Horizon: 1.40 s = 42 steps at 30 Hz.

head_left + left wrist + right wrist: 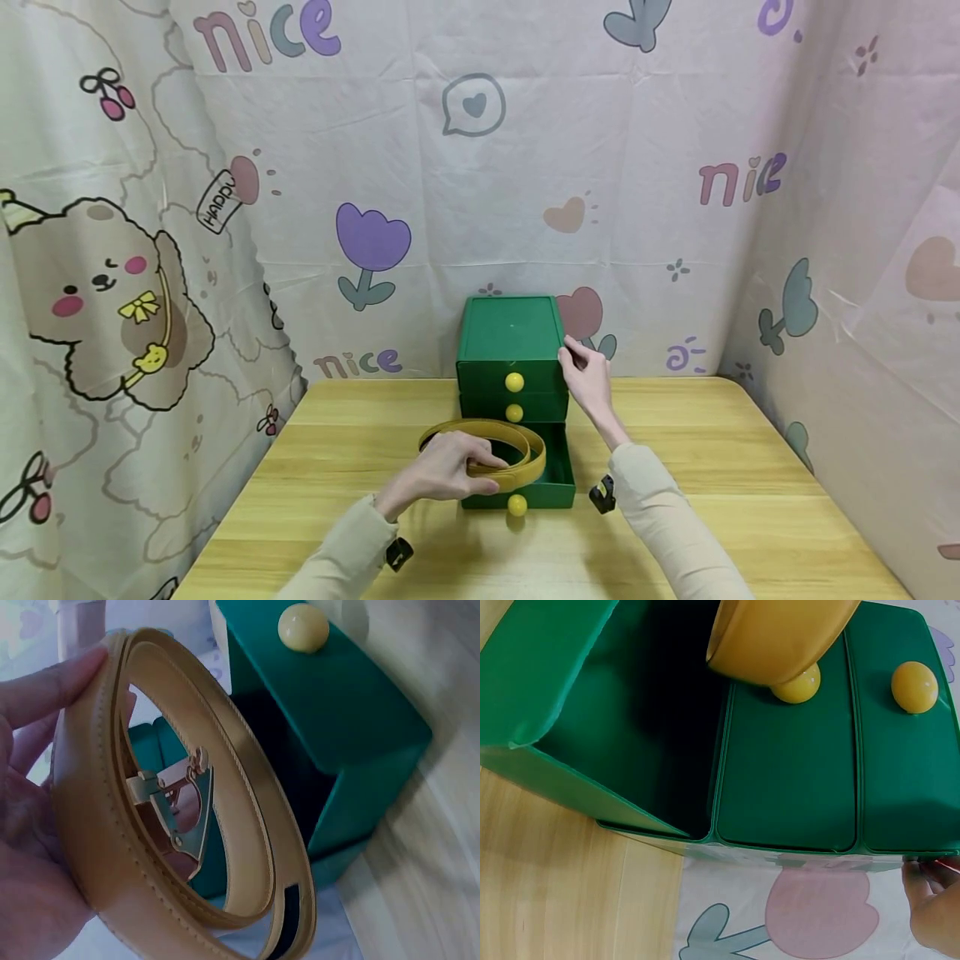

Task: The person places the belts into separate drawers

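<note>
My left hand (448,468) grips a coiled tan leather belt (180,787), thumb on the outer face and fingers inside the loop. A metal buckle (180,806) shows within the coil. In the head view the belt overlaps the pulled-out bottom drawer (555,496) of a small green drawer box (513,329); the belt is held above it. Dark inner floor shows in the drawer in the right wrist view. My right hand (588,379) touches the box's upper right front edge, its fingertips partly hidden in the right wrist view.
Round yellow knobs (514,382) stick out from the drawer fronts; the upper two drawers are closed. The box stands at the back of a wooden table (360,467). Printed curtains (420,167) hang behind and at both sides.
</note>
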### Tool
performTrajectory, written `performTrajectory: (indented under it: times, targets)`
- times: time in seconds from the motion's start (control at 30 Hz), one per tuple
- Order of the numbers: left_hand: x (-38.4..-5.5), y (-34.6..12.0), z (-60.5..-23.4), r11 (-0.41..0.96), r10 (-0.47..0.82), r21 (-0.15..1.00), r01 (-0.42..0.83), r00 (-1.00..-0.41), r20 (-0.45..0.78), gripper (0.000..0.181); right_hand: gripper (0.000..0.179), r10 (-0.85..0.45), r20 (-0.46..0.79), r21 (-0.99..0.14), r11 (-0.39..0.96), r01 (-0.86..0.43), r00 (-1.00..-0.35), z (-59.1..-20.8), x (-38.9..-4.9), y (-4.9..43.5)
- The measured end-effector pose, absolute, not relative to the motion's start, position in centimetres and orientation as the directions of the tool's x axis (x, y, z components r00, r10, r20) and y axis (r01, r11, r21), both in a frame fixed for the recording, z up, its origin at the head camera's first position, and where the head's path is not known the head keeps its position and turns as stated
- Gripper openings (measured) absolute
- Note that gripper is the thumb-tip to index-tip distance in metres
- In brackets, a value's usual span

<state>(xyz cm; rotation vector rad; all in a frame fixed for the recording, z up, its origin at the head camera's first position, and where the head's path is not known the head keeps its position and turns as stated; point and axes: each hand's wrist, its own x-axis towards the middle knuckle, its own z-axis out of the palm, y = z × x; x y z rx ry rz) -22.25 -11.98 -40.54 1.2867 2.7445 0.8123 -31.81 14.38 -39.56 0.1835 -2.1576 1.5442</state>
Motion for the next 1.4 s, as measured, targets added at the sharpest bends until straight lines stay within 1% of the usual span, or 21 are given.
performTrajectory:
  times: [0.33,0.43,0.57,0.77,0.97,1.2,1.4]
  targets:
    - [-22.1,-8.5,-41.2,0.580,0.687,0.417,0.700,-0.695,0.211,0.027,0.037,0.179,0.462,-0.852,0.361,-0.379,-0.869,-39.6,-32.0,14.5]
    - [-22.1,-7.7,-41.4,0.586,0.680,0.423,0.691,-0.704,0.207,0.026,0.038,0.170,0.457,-0.854,0.359,-0.377,-0.873,-39.6,-32.0,14.5]
    - [-22.2,-7.1,-41.9,0.606,0.658,0.442,0.661,-0.729,0.188,0.025,0.039,0.158,0.445,-0.857,0.362,-0.368,-0.881,-39.6,-31.9,14.4]
    - [-22.7,-6.9,-42.7,0.602,0.626,0.470,0.646,-0.747,0.224,0.026,0.038,0.164,0.449,-0.858,0.354,-0.373,-0.878,-39.5,-31.7,14.4]
    - [-23.5,-6.9,-43.4,0.573,0.632,0.495,0.653,-0.737,0.241,0.028,0.038,0.169,0.451,-0.858,0.355,-0.372,-0.876,-39.5,-31.8,14.4]
    - [-24.1,-7.5,-44.3,0.483,0.670,0.604,0.634,-0.712,0.211,0.028,0.038,0.166,0.454,-0.853,0.365,-0.373,-0.875,-39.6,-31.8,14.4]
    - [-25.1,-8.4,-45.0,0.430,0.685,0.637,0.640,-0.691,0.232,0.028,0.038,0.172,0.455,-0.856,0.356,-0.375,-0.874,-39.5,-31.7,14.4]
